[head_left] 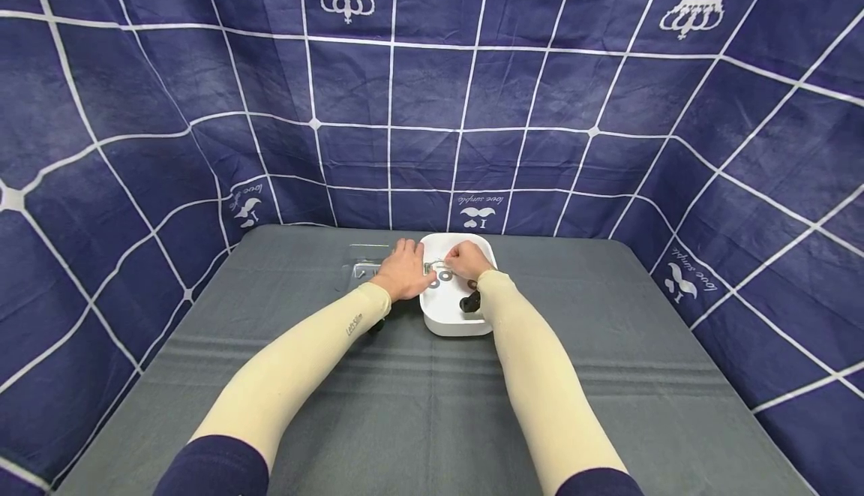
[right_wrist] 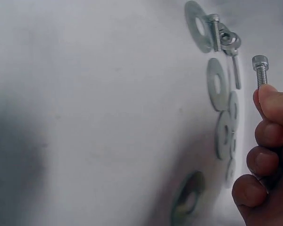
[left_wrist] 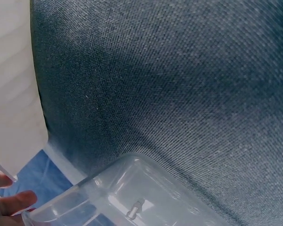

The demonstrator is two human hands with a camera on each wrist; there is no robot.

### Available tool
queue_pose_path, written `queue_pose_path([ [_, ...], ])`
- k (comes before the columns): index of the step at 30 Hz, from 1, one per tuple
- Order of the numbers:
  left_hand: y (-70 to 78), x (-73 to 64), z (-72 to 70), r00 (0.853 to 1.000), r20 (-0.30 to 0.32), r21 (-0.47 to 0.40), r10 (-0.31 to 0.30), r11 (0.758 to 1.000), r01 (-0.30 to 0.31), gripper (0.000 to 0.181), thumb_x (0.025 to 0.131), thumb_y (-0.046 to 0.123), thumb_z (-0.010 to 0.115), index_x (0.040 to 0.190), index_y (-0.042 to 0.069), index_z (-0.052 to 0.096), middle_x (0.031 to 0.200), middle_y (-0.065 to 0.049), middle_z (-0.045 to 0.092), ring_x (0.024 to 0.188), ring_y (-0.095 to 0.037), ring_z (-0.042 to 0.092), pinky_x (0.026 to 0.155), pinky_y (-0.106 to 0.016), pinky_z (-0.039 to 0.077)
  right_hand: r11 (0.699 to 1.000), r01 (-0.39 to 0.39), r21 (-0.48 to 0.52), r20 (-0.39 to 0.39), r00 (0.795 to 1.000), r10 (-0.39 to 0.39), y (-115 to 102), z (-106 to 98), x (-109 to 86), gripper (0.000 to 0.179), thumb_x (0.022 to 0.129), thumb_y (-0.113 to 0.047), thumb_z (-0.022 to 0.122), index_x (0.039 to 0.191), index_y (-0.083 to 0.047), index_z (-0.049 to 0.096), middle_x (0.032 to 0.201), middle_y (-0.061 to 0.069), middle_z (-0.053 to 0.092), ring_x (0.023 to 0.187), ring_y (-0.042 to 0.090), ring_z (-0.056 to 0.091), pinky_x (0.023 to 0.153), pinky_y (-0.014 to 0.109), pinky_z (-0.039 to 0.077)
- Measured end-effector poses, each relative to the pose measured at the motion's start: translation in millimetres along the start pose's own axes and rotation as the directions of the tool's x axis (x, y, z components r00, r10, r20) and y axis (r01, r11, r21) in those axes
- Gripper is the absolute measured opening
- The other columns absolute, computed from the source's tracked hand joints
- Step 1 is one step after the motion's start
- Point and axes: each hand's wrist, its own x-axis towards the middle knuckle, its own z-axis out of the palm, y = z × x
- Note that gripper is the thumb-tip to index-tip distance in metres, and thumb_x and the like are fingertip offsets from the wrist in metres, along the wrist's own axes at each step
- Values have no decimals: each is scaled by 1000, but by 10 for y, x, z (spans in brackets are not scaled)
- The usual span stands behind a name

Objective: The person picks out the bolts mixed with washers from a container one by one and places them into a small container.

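Note:
My right hand is over the far part of a white plastic bin. In the right wrist view, its thumb and curled fingers pinch a silver socket-head bolt by the threaded shank, head upward. Several flat washers lie in the bin, along with another bolt and a shiny ring-headed metal piece. The left hand lies across the bin's left rim, fingers extended and thumb reaching over the inside. Left of it stands a clear plastic box with a small bolt in it.
Grey cloth covers the table. A blue curtain with white grid lines surrounds its back and sides. Something black shows beside the right wrist, over the bin's near part.

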Motion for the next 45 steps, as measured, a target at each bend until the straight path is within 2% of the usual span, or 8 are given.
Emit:
queue_pose_path([
  [5, -36, 8, -10, 1000, 7, 14, -6, 1000, 6, 76, 97, 53, 47, 149, -1, 38, 136, -22, 47, 134, -37, 39, 117, -48, 31, 1000, 0, 17, 12, 1000, 0, -46, -64, 33, 15, 95, -12, 65, 92, -3, 76, 81, 3, 68, 73, 14, 56, 63, 21, 43],
  [16, -69, -14, -99, 999, -33, 65, -11, 998, 13, 70, 97, 57, 44, 146, 7, 47, 136, -18, 51, 135, -34, 40, 107, -58, 35, 996, 77, -37, -12, 997, -78, -250, -224, 39, 18, 97, -13, 63, 99, -1, 76, 90, 8, 73, 83, 17, 60, 82, 30, 49],
  [21, -128, -45, -182, 999, -35, 65, -13, 998, 15, 68, 98, 56, 46, 145, 7, 48, 140, -17, 50, 137, -34, 39, 108, -60, 34, 995, 94, -17, 3, 996, -94, -359, -283, 51, 21, 98, -13, 61, 104, 3, 74, 93, 11, 72, 83, 17, 58, 79, 29, 48],
  [28, -285, -119, -237, 999, -42, 56, -21, 998, 23, 65, 100, 56, 43, 146, 10, 49, 143, -18, 49, 140, -36, 38, 110, -61, 32, 995, 101, -2, 48, 994, -101, -489, -291, 79, 25, 100, -14, 58, 109, 4, 73, 107, 22, 72, 85, 18, 59, 78, 30, 48],
  [37, -533, -252, -182, 995, -82, 51, -56, 997, 60, 66, 99, 56, 44, 146, 10, 50, 142, -17, 50, 137, -34, 41, 108, -61, 34, 989, 146, 4, 58, 988, -146, -607, -172, 121, 26, 100, -15, 57, 108, 4, 73, 106, 21, 73, 89, 20, 62, 87, 35, 50],
  [45, -696, -346, -250, 992, -81, 31, -102, 994, 105, 65, 98, 55, 47, 145, 10, 51, 143, -18, 49, 137, -35, 40, 109, -62, 32, 983, 186, -9, 51, 981, -185, -803, -158, 147, 22, 100, -13, 57, 102, 1, 75, 102, 17, 74, 87, 18, 61, 86, 33, 50],
])
